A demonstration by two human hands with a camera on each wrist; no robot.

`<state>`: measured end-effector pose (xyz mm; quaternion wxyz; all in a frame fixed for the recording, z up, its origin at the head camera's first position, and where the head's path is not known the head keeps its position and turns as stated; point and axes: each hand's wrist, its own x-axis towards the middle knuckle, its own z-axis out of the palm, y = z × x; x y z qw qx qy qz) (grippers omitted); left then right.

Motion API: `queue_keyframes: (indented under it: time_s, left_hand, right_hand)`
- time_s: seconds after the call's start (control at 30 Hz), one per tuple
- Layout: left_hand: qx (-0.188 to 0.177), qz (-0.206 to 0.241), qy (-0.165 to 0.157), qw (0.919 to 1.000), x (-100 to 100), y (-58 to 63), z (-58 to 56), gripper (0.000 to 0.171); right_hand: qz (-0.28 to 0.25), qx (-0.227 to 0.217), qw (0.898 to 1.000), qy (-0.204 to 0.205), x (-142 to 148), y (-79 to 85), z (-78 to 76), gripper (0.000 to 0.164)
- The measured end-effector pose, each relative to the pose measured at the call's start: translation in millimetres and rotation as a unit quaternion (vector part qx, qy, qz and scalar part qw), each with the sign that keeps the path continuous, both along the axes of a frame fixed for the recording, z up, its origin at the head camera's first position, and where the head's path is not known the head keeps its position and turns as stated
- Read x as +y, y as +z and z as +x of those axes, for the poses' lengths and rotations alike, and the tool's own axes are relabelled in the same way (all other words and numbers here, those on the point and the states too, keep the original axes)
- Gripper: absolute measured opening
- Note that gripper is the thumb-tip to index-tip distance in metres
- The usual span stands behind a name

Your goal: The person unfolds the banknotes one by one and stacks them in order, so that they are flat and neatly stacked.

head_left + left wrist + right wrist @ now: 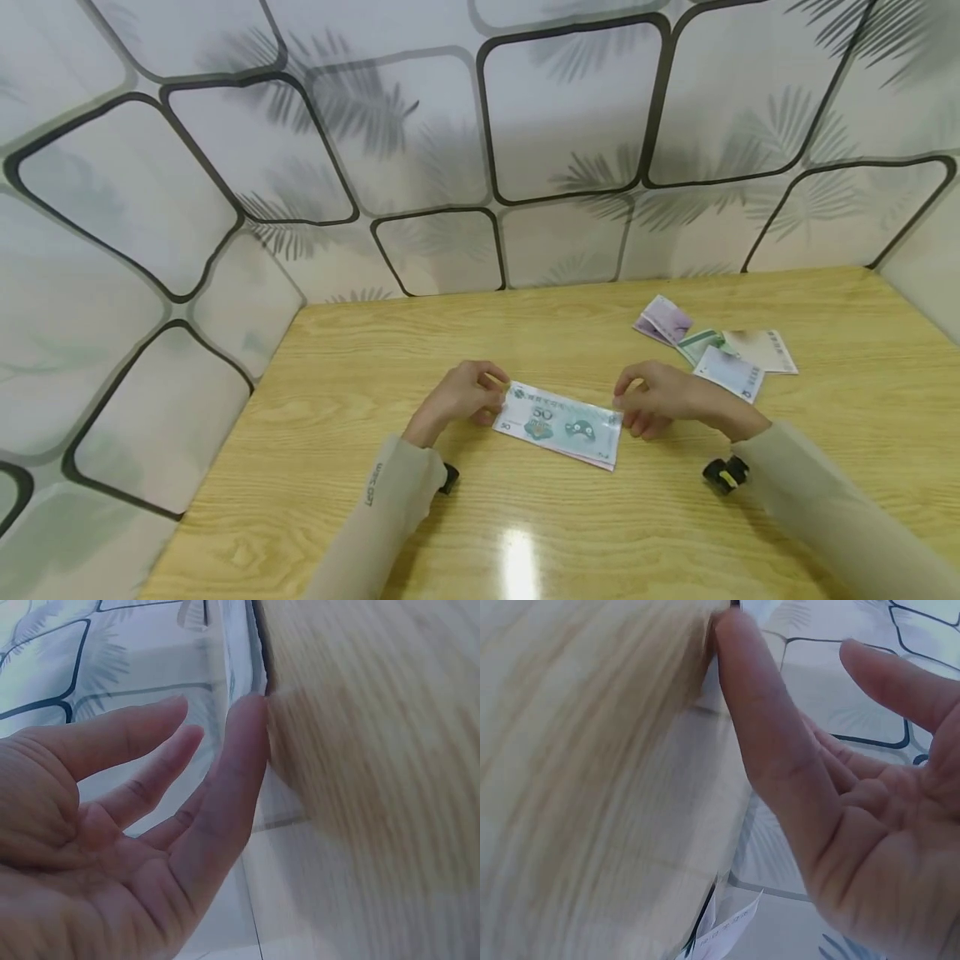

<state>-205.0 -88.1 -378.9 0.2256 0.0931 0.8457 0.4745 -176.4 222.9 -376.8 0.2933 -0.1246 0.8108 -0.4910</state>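
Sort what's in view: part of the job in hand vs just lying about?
Job, as it looks:
- stack of green 50 notes
- left grip, at one end
- right grip, at the other

Apparently just lying about, beyond the right grip:
- purple notes
- green note
- beige note
- pale blue note

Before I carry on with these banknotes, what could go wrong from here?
The stack could buckle if the left hand and right hand, at its short ends, push too hard. It might stay uneven: its near edge shows layers out of line. The right hand could brush the loose notes lying close by.
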Motion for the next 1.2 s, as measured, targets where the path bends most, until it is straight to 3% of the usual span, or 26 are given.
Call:
queue_keyframes:
  time_s: [0.2, 0.4, 0.63, 0.8, 1.2]
  left_hand:
    - [-0.006, 0.007, -0.001, 1.0000, 2.1, 0.3, 0.6, 0.028]
    - [-0.004, 0.016, 0.001, 0.9999, 1.9, -0.1, -0.8, 0.029]
    - [0.043, 0.013, 0.004, 0.9990, 6.8, 3.8, -6.5, 0.027]
    - [0.060, 0.031, -0.008, 0.9977, 17.6, 7.7, -8.9, 0.027]
    - [0.043, 0.077, -0.026, 0.9958, 48.6, 11.7, -11.6, 0.029]
  right_hand:
    - [-0.016, 0.013, 0.999, -0.032, 4.3, 1.6, -5.5, 0.030]
    - [-0.023, 0.039, 0.998, -0.038, 10.7, -0.1, -12.5, 0.033]
    - [-0.026, 0.055, 0.997, -0.050, 25.6, 4.1, -16.2, 0.039]
    - [-0.038, 0.063, 0.995, -0.070, 38.5, 7.3, -17.0, 0.040]
    - [-0.007, 0.090, 0.992, -0.087, 71.2, 11.6, -16.6, 0.040]
